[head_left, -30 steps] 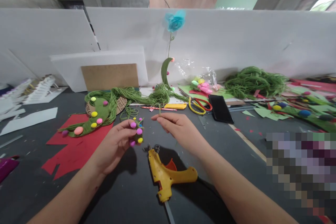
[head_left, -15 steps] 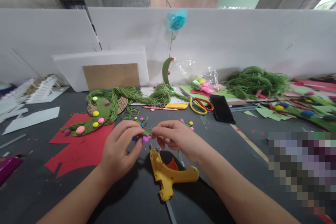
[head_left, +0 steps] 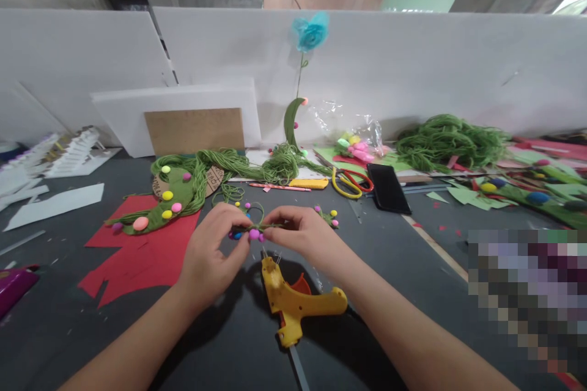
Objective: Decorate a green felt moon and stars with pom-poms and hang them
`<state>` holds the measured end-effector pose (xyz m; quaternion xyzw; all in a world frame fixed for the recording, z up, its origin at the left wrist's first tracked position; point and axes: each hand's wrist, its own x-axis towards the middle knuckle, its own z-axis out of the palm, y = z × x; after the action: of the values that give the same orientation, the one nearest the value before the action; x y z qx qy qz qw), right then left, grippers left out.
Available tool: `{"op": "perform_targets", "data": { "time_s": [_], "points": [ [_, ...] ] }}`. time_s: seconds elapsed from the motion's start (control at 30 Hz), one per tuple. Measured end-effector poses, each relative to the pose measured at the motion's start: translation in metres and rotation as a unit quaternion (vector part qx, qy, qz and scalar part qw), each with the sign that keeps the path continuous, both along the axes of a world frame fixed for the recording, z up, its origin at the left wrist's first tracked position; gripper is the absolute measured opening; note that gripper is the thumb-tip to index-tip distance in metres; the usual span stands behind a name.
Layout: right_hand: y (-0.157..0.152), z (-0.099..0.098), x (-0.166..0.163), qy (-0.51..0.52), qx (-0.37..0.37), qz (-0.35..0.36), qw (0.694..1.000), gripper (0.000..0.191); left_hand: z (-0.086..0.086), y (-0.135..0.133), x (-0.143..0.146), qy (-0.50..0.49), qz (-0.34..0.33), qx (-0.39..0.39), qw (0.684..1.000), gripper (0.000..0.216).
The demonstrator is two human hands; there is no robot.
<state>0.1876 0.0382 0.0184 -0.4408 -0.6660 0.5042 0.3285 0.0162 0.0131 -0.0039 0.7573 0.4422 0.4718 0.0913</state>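
My left hand (head_left: 211, 250) and my right hand (head_left: 305, 237) meet above the dark table, both pinched on one small green felt sprig (head_left: 250, 231) dotted with pink, yellow and blue pompoms. A thin loop of green yarn rises from the sprig between my fingertips. Just below the hands a yellow glue gun (head_left: 291, 299) rests on its stand, nozzle pointing up at the sprig. A second small pompom sprig (head_left: 329, 216) lies on the table behind my right hand.
A green felt leaf with pompoms (head_left: 160, 208) lies on red paper (head_left: 132, 253) at left, green yarn (head_left: 238, 168) behind it. Scissors (head_left: 351, 183), a black phone (head_left: 387, 188), a yellow comb (head_left: 308, 184) and a blue paper flower (head_left: 310, 33) stand further back. More yarn (head_left: 447, 142) lies right.
A second ago my left hand alone held the sprig and my right hand held a bit of yarn apart from it. The hands have come together and both now pinch the sprig.
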Motion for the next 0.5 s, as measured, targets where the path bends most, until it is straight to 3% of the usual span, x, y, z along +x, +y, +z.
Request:
{"op": "perform_targets", "data": {
  "time_s": [0.23, 0.4, 0.5],
  "points": [
    [-0.0024, -0.0004, -0.0014, -0.024, 0.003, -0.007, 1.000, 0.007, -0.0007, -0.0019, 0.0003, 0.009, 0.002, 0.018, 1.000, 0.011],
    [-0.0019, -0.0007, -0.0013, 0.020, -0.033, 0.010, 0.999, 0.007, 0.0010, -0.0036, 0.0006, -0.009, -0.005, 0.020, 1.000, 0.016],
    [0.0009, -0.0001, 0.0002, 0.041, -0.084, -0.009, 0.996, 0.007, 0.0035, -0.0058, -0.0019, -0.035, -0.039, 0.006, 0.999, 0.030]
  ]
}}
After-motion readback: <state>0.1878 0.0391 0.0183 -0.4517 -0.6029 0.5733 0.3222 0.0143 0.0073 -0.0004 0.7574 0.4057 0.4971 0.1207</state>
